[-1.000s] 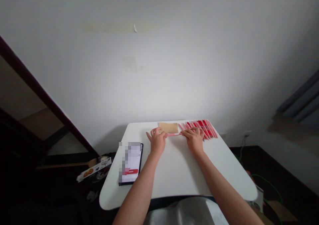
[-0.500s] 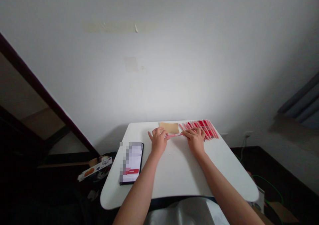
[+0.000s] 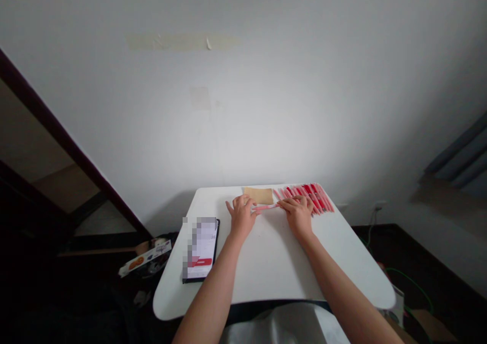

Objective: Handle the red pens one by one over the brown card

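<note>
A slim pink pen (image 3: 266, 208) lies crosswise between my two hands, close above the white tabletop. My left hand (image 3: 242, 216) has its fingertips at the pen's left end, with the little finger held out to the side. The pen's right end is pinched by my right hand (image 3: 299, 215), whose fingers cover that tip. Just past the right hand, several pink and red pens (image 3: 321, 198) lie side by side in a slanting row. A tan rectangular piece (image 3: 259, 196), like card or paper, rests behind the pink pen.
A phone (image 3: 201, 250), partly blurred out, lies left of my left forearm on the white table (image 3: 281, 268). The table's back edge meets a pale wall (image 3: 266, 105). A printed box (image 3: 146, 259) sits low at the left, and a cable hangs from a wall socket (image 3: 378, 206) at right.
Very little differs. My left fingers have shifted slightly at the pen's left end, and more of the pen shows there. The right hand keeps its place.
</note>
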The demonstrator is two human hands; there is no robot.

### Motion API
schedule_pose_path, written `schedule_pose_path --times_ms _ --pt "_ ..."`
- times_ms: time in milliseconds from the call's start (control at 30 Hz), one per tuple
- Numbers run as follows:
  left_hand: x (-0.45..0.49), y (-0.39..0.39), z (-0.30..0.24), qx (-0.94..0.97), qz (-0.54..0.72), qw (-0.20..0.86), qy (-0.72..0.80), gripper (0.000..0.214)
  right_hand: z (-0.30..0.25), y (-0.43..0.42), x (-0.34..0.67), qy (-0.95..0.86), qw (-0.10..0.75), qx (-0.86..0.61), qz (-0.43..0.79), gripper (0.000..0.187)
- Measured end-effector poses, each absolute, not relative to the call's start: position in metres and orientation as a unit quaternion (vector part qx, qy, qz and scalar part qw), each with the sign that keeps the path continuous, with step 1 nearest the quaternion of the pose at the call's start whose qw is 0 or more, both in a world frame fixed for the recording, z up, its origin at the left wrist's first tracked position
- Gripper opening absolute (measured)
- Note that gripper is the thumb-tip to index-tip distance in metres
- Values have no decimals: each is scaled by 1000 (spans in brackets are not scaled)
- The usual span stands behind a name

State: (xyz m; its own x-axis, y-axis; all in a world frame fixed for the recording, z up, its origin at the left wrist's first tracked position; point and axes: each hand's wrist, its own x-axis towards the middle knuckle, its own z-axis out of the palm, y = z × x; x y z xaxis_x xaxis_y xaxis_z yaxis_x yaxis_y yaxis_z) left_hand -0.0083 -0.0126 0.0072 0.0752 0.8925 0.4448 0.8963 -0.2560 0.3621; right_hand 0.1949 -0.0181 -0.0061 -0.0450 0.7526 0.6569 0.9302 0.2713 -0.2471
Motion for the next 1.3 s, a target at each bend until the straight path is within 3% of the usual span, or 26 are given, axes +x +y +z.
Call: schedule_pose_path --times_ms 167,567,800,1300 --pt "-7 -14 10 -732 -287 4 -618 9 -5 -19 195 -713 353 -591 -132 24" --pt "-7 -13 8 -731 -300 -1 -613 25 -4 -19 196 -710 352 -597 -127 25" --pt "-7 -13 7 -721 -301 -11 -624 9 -7 -18 196 -710 356 -594 -130 24" --pt "-7 -11 4 -714 -315 -19 -625 22 -7 -19 196 -707 357 -598 -123 23"
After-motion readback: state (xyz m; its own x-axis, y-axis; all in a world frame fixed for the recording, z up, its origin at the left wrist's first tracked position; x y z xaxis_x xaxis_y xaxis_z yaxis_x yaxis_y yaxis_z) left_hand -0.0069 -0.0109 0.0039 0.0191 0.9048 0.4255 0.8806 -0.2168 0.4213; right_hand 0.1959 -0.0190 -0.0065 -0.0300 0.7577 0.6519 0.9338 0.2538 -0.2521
